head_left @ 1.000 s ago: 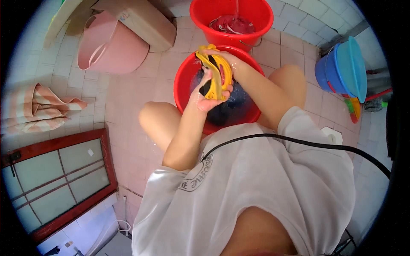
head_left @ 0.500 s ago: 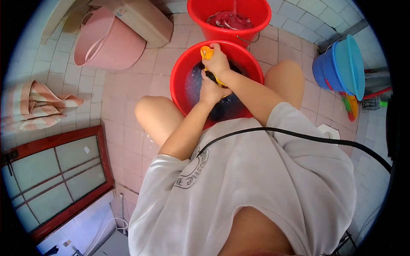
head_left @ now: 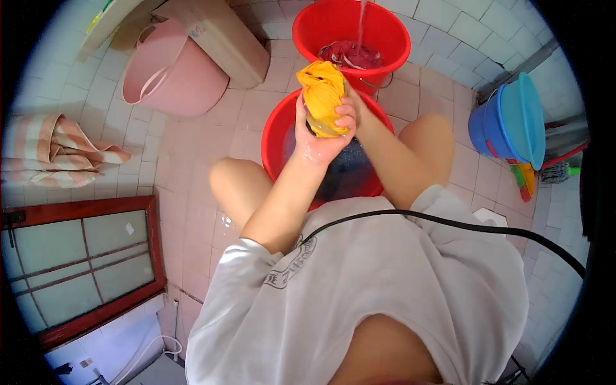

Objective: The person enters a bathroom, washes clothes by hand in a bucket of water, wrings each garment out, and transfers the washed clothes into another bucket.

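A bunched wet yellow cloth [head_left: 323,96] with a dark patch at its lower end is held up over a red basin [head_left: 271,138]. My left hand [head_left: 321,142] is closed round its near part, thumb on the left side and fingers curled over the right, water wetting the wrist. Against the cloth's right side, my right hand [head_left: 357,106] grips from behind; most of its fingers are hidden. Dark fabric [head_left: 346,168] lies in the basin's water between my knees.
Beyond the basin, water runs into a red bucket [head_left: 401,48] holding dark-red fabric. A pink tub [head_left: 186,80] stands at far left, blue buckets [head_left: 507,122] at right. A striped towel [head_left: 61,147] hangs on the left wall. A black cable [head_left: 475,228] crosses my shirt.
Both hands have lifted the yellow cloth up out of the basin and gathered it into a compact bundle. My right hand has shifted from its top to its right side. The view has shifted slightly.
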`<state>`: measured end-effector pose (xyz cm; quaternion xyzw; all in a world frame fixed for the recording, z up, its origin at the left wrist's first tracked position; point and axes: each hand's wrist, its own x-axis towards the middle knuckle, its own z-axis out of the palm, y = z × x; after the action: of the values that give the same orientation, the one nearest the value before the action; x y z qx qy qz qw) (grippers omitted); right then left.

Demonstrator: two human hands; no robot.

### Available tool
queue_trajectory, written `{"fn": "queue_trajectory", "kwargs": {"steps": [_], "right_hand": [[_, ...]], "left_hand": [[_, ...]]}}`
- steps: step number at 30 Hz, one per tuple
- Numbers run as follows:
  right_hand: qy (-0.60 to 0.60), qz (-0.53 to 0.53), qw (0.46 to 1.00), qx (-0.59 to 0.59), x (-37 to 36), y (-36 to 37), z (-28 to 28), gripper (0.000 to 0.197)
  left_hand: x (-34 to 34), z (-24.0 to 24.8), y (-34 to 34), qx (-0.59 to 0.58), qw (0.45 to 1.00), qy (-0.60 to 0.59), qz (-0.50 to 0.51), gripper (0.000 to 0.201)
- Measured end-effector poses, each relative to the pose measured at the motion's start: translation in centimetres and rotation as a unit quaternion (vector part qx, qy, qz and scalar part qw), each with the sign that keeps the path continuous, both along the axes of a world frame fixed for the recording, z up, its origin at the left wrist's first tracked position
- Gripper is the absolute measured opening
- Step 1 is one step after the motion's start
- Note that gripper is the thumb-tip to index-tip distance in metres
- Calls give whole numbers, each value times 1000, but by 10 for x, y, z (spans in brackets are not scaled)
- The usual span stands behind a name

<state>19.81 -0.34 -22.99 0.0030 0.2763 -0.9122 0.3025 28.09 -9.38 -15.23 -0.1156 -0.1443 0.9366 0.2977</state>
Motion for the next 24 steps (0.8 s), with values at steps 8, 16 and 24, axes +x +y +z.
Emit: {"fn": "queue_trajectory", "kwargs": {"steps": [8, 16, 24], "right_hand": [[89, -103, 987, -86, 20, -22, -23, 51], [80, 96, 970, -210, 4, 14, 36, 56], [50, 233, 960, 146, -2, 7, 74, 19]], "left_hand": [[4, 9, 19, 194, 981, 15, 25, 54], [16, 14, 3, 54, 997, 47, -17, 62], [17, 1, -11, -443, 876, 129, -137, 37]]}}
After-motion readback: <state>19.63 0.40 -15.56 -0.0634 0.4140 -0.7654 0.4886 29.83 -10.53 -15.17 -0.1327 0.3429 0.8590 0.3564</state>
